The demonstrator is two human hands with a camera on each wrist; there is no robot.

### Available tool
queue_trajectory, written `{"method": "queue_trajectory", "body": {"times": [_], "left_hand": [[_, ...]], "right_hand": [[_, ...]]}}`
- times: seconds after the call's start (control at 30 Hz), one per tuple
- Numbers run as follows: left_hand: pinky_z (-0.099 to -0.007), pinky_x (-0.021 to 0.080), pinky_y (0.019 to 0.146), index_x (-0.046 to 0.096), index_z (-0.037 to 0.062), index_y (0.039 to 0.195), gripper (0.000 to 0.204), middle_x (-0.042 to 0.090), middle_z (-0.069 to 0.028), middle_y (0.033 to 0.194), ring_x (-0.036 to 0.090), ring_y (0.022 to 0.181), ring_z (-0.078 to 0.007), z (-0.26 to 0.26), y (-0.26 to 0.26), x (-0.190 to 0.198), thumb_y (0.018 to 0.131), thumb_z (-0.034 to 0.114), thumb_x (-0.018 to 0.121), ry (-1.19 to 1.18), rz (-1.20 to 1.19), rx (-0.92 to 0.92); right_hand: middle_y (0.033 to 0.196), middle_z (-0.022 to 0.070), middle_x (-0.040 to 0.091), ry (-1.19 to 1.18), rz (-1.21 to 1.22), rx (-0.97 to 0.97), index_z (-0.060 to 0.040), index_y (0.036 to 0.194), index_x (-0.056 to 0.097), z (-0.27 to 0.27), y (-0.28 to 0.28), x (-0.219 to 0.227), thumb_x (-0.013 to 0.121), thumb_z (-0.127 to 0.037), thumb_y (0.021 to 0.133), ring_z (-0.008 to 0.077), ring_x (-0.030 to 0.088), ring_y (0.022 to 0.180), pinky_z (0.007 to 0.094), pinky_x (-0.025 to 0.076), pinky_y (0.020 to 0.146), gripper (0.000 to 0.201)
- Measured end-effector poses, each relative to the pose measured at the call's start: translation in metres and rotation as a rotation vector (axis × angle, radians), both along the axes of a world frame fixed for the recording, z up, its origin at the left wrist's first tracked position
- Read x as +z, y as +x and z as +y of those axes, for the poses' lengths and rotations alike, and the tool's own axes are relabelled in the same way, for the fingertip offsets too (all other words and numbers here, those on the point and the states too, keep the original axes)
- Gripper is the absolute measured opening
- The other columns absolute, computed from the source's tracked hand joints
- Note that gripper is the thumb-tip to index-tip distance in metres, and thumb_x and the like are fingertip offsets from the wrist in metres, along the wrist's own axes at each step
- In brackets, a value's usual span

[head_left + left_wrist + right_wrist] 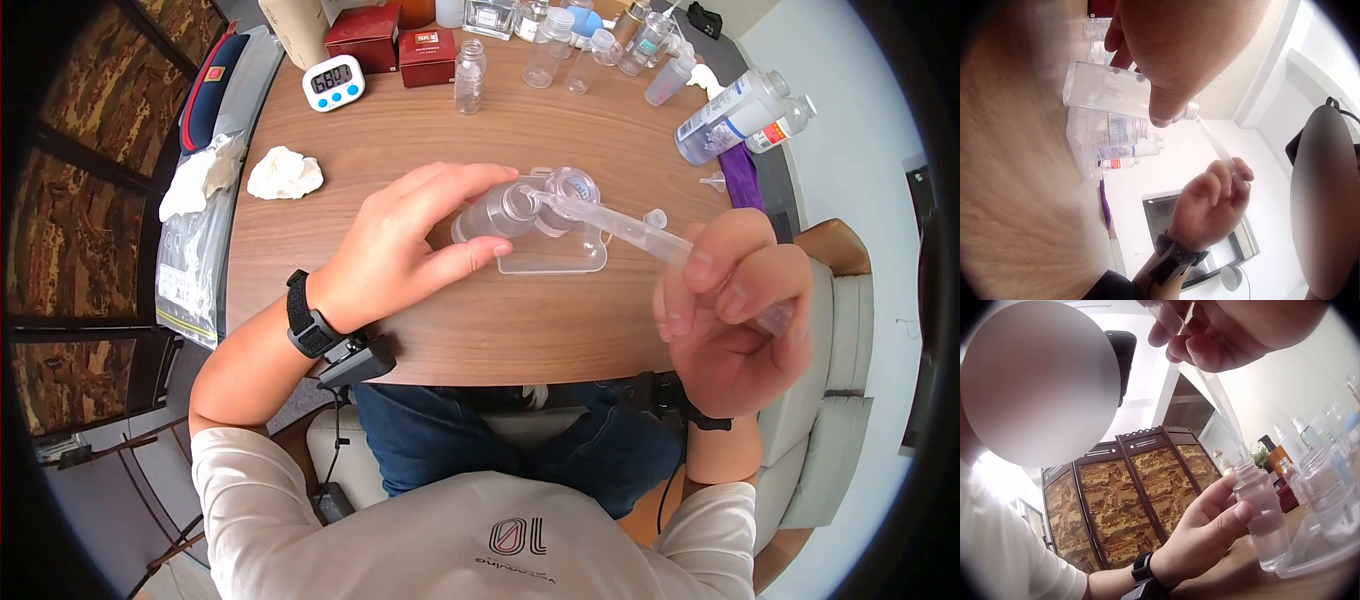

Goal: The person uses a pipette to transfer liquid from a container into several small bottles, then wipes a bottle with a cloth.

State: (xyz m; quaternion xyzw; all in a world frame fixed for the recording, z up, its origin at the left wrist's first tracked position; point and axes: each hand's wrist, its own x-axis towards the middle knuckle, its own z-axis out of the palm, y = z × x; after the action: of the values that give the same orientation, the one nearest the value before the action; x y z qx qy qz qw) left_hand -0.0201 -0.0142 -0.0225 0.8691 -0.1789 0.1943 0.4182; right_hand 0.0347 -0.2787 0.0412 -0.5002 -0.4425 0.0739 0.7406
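My left hand (405,225) grips a clear, uncapped bottle (478,218) around its upper body, fingers on one side and thumb on the other. Clear liquid shows in the lower part of that bottle (1267,544) in the right wrist view. Between the thumb and fingers of my right hand (735,300) is a translucent plastic dropper (632,232), held slanted with its tip at the bottle's mouth. Beside the held bottle, a second clear open bottle (1327,487) stands on a shallow clear plastic tray (550,266).
A small clear cap (655,218) and a tiny funnel (714,181) lie to the right. Labelled bottles (735,115) stand beyond them. Along the back are a glass bottle (470,77), red boxes (427,58) and a white timer (333,83). Crumpled tissue (285,174) lies at the left.
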Motion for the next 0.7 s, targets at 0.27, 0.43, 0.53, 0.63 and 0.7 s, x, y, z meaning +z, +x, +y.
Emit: {"method": "queue_trajectory", "body": {"times": [0.27, 0.43, 0.53, 0.63, 0.7], "left_hand": [[-0.036, 0.053, 0.088, 0.065, 0.004, 0.128, 0.053, 0.072, -0.0138, 0.112, 0.069, 0.1, -0.0284, 0.0007, -0.0002, 0.0, 0.081, 0.016, 0.085, 0.016, 0.019, 0.01], [-0.0361, 0.053, 0.088, 0.065, 0.0038, 0.128, 0.052, 0.072, -0.0139, 0.113, 0.069, 0.1, -0.0286, 0.001, -0.0005, 0.0003, 0.081, 0.016, 0.085, 0.014, 0.028, 0.01], [-0.0361, 0.053, 0.089, 0.065, 0.0037, 0.128, 0.052, 0.072, -0.0138, 0.113, 0.069, 0.1, -0.0286, 0.0014, -0.0003, -0.0002, 0.081, 0.016, 0.085, 0.018, 0.018, 0.01], [-0.0361, 0.053, 0.089, 0.065, 0.0035, 0.128, 0.052, 0.071, -0.0138, 0.114, 0.069, 0.1, -0.0286, 0.0017, -0.0005, -0.0003, 0.081, 0.017, 0.085, 0.026, 0.024, 0.011], [-0.0361, 0.053, 0.089, 0.065, 0.0038, 0.128, 0.052, 0.072, -0.0138, 0.113, 0.069, 0.1, -0.0287, 0.0017, -0.0008, -0.0003, 0.081, 0.017, 0.085, 0.021, 0.028, 0.012]], "right_hand": [[0.105, 0.0215, 0.059, 0.005, -0.004, -0.013, -0.0018, 0.1, 0.057, 0.0012, -0.0003, -0.0013, 0.025, -0.044, 0.111, 0.016, 0.054, 0.068, 0.0288, 0.05, 0.064, 0.054], [0.106, 0.0214, 0.059, 0.002, -0.012, -0.009, -0.0019, 0.101, 0.056, 0.0007, 0.0005, -0.0011, 0.024, -0.044, 0.111, 0.016, 0.054, 0.067, 0.0289, 0.05, 0.064, 0.054], [0.106, 0.0214, 0.058, -0.006, -0.012, -0.007, -0.002, 0.101, 0.056, 0.0002, 0.0006, -0.001, 0.024, -0.044, 0.111, 0.016, 0.054, 0.067, 0.029, 0.05, 0.064, 0.054], [0.106, 0.0214, 0.058, -0.005, -0.007, -0.011, -0.002, 0.101, 0.056, 0.0001, 0.0, -0.0012, 0.024, -0.044, 0.111, 0.016, 0.054, 0.067, 0.0291, 0.05, 0.064, 0.054], [0.106, 0.0215, 0.058, -0.004, -0.004, -0.01, -0.0019, 0.101, 0.056, 0.0005, -0.0003, -0.0009, 0.024, -0.044, 0.111, 0.016, 0.054, 0.067, 0.0292, 0.05, 0.065, 0.054]]}}
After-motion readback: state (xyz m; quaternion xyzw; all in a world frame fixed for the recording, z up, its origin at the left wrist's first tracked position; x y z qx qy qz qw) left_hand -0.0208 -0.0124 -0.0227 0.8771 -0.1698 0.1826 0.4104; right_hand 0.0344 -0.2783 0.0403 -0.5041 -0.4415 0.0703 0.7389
